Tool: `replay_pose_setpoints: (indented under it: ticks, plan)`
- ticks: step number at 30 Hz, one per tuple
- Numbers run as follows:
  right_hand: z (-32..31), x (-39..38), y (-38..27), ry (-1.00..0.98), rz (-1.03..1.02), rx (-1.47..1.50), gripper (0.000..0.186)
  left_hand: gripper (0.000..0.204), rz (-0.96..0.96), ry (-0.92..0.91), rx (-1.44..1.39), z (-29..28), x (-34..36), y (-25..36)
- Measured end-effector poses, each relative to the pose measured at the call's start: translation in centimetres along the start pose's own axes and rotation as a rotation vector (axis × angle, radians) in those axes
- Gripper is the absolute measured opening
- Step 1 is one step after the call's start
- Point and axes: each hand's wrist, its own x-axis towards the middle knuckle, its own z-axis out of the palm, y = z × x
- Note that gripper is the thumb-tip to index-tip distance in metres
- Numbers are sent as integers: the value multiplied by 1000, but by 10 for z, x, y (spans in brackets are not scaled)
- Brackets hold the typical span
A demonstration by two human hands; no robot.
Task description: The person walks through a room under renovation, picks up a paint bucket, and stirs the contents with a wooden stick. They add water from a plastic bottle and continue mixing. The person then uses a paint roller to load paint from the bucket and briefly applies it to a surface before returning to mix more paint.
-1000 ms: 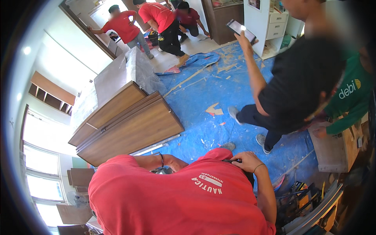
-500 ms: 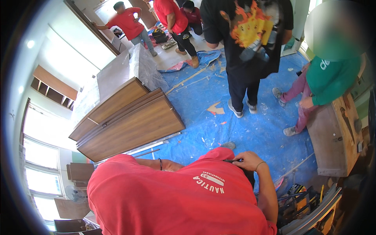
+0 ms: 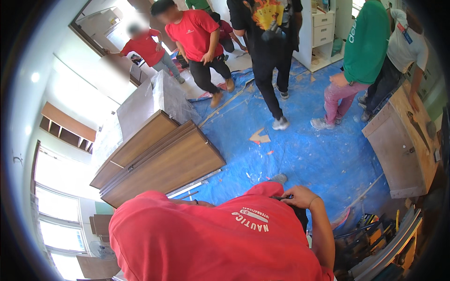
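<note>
My right hand (image 3: 299, 195) is bent in at my waist, beside the hem of my red shirt (image 3: 197, 234). Its fingers are pinched at a small dark object (image 3: 280, 198), too small to name. Of my left arm, only a short stretch near the dark bracelet (image 3: 197, 202) shows past the shirt front. My left hand (image 3: 207, 203) is almost wholly hidden by the shirt, and its fingers cannot be seen. The tip of a grey shoe (image 3: 280, 178) pokes out beyond the shirt.
Blue sheeting (image 3: 234, 154) covers the floor. Brown wooden panels (image 3: 168, 164) lie at left against a plastic-wrapped cabinet (image 3: 136, 103). A worn wooden cabinet (image 3: 393, 150) stands at right, above tools (image 3: 370, 234). Several people, one in green (image 3: 368, 42), stand or crouch ahead.
The person in black has stepped away, and the one in green now stands upright. A person in white has appeared beside the worn cabinet. My right hand stays at my waist.
</note>
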Motion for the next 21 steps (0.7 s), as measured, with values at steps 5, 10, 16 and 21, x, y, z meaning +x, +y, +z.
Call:
replay_pose_setpoints:
  ticks: [5, 10, 16, 21]
  plan:
    - [10, -21, 10, 62, 11, 135, 37, 71, -17, -8, 24, -12, -6, 2]
    - [23, -52, 19, 157, 69, 333, 35, 71, -37, -49, 103, -46, -21, 53]
    - [50, -115, 29, 342, 151, 444, 37, 50, -169, 51, 533, -78, -39, 178]
    - [98, -161, 32, 524, 301, 594, 34, 41, -156, 23, 775, -105, -18, 255]
